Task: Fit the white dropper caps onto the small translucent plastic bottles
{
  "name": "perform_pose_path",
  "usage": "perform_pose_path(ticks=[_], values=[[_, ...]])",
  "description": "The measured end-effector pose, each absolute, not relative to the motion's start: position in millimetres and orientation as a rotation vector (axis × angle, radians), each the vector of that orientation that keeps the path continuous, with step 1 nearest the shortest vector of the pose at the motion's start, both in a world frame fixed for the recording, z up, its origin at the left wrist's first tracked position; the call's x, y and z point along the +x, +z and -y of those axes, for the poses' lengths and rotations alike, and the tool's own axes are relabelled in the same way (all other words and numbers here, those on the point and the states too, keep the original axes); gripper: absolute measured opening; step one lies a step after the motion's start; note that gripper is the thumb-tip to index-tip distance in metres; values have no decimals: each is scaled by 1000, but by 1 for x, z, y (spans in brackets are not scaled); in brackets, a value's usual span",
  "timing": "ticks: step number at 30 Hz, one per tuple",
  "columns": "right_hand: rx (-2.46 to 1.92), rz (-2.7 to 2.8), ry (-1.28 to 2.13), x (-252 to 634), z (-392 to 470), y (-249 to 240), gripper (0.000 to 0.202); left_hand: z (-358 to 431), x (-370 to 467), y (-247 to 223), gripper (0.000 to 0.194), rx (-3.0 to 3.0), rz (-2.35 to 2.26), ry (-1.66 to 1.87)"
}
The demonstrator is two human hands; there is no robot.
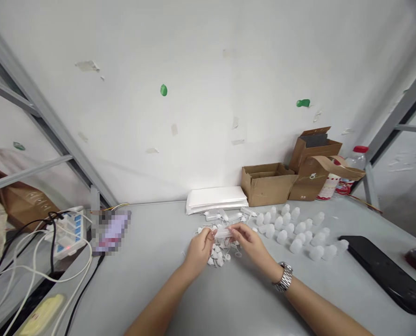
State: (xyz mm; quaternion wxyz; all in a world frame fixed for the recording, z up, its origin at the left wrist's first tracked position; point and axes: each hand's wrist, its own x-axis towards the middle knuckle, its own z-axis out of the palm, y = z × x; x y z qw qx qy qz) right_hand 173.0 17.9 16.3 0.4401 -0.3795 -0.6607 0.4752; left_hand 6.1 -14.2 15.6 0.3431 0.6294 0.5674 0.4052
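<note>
My left hand (199, 249) and my right hand (248, 240) meet over the grey table (152, 280), both pinching one small clear plastic tube (222, 232) held level between them. A silver watch (283, 276) is on my right wrist. Under and just beyond the hands lies a heap of small white plastic caps (220, 256). To the right stand several white translucent little bottles (299, 228) in loose rows.
A stack of white sheets (215, 198) lies by the wall, with an open cardboard box (266, 183), a brown paper bag (315, 175) and a red-capped bottle (355, 161) to its right. A black tray (386, 273) is at right. A power strip (68, 231) and cables are at left.
</note>
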Motion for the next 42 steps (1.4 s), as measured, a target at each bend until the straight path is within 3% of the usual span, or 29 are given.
perform_pose_path(ticks=[4,9,15,18,26,34,39,42], values=[[-1023,1707,1230,173,-20,16,38,16,6,17,33,1724,-1489,1049],[-948,1795,1018,174,-17,17,24,15,8,21,36,1527,-1399,1062],[-999,1862,1176,174,-16,18,30,14,4,21,33,1660,-1425,1046],[-951,2011,903,176,-14,18,21,14,4,23,36,1620,-1414,1057],[-873,2349,37,176,-15,11,20,6,8,16,44,1341,-1379,986],[-815,2262,-265,179,-16,12,25,-2,-1,14,50,1032,-1288,898],[-956,2125,-198,185,-24,11,17,0,-11,15,40,1627,-1873,963],[-1034,2146,-106,185,-25,9,24,0,-13,9,30,2102,-2100,872]])
